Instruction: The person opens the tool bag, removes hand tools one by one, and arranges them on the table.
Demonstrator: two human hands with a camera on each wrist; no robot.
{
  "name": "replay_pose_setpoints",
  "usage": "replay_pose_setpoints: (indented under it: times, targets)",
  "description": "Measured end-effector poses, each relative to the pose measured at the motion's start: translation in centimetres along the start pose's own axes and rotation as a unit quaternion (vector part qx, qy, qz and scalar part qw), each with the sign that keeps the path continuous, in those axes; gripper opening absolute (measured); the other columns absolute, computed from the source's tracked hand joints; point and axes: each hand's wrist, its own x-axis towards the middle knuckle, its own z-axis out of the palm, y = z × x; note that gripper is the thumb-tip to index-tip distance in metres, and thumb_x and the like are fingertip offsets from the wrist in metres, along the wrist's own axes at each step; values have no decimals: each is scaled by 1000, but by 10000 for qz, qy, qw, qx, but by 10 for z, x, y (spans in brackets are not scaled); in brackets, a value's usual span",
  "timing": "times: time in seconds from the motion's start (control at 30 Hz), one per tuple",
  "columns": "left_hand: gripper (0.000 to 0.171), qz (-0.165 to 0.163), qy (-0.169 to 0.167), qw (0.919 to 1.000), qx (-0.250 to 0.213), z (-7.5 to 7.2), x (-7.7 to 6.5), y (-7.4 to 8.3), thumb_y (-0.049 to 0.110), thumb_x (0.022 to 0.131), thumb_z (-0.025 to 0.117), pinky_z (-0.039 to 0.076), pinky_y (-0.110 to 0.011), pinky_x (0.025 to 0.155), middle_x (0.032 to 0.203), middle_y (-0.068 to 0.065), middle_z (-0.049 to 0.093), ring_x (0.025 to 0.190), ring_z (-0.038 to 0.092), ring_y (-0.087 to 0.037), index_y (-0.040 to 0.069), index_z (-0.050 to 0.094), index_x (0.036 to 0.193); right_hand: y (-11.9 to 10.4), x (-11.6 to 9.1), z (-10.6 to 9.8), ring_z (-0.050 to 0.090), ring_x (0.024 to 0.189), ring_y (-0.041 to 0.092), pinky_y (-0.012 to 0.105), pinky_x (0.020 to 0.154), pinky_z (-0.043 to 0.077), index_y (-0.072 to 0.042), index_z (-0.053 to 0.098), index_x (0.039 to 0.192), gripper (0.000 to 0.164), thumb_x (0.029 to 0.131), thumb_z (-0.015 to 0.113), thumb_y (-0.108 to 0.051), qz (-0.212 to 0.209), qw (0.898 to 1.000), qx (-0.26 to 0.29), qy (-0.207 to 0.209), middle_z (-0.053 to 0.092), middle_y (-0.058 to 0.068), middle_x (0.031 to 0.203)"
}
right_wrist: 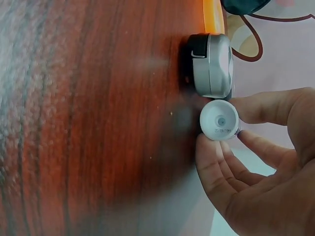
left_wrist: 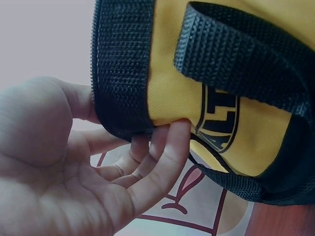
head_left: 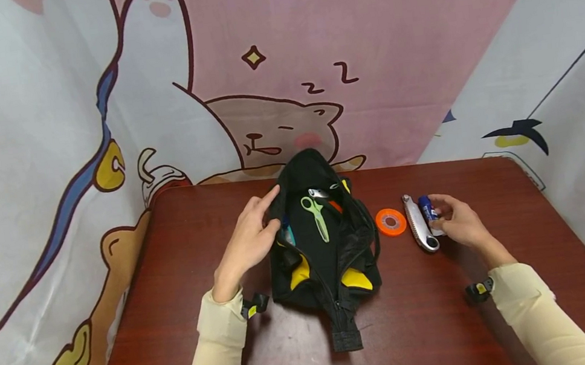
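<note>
An unzipped black and yellow tool bag (head_left: 356, 278) lies on the table. My left hand (head_left: 248, 236) holds the left side of its opening. In the left wrist view, the thumb goes behind the black zipper edge (left_wrist: 123, 64) and the fingers meet the yellow side. Light-green scissors (head_left: 320, 221) lie inside, with a silver item (head_left: 318, 193) and something orange (head_left: 335, 206) near them. On the right, my right hand (head_left: 458, 220) pinches a blue and white glue stick (head_left: 427, 210) between thumb and fingers; its round white end (right_wrist: 219, 120) faces the wrist camera.
Just left of the glue stick lies a long silver tool (head_left: 418, 225) with black parts. An orange disc (head_left: 390, 222) with a pale centre sits between that tool and the bag. A patterned cloth (head_left: 394, 72) hangs behind the brown table (head_left: 419, 325).
</note>
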Motion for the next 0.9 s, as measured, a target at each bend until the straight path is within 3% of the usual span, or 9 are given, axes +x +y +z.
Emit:
replay_pose_setpoints:
  times: [0.63, 0.9]
  targets:
    - [72, -26, 15, 10000, -12, 1, -1, 1, 4, 103, 56, 41, -41, 79, 122, -15, 55, 90, 48, -25, 14, 41, 173, 1, -3, 1, 64, 109, 43, 23, 71, 54, 9, 45, 161, 65, 103, 73, -5, -113, 9999, -89, 39, 60, 37, 135]
    - [72, -17, 13, 10000, -5, 1, 0, 0, 4, 104, 56, 41, -41, 79, 121, -15, 55, 89, 48, -25, 13, 41, 173, 4, -3, 0, 67, 92, 23, 25, 69, 60, 8, 47, 161, 61, 107, 70, -10, -71, 9999, -32, 117, 64, 33, 127]
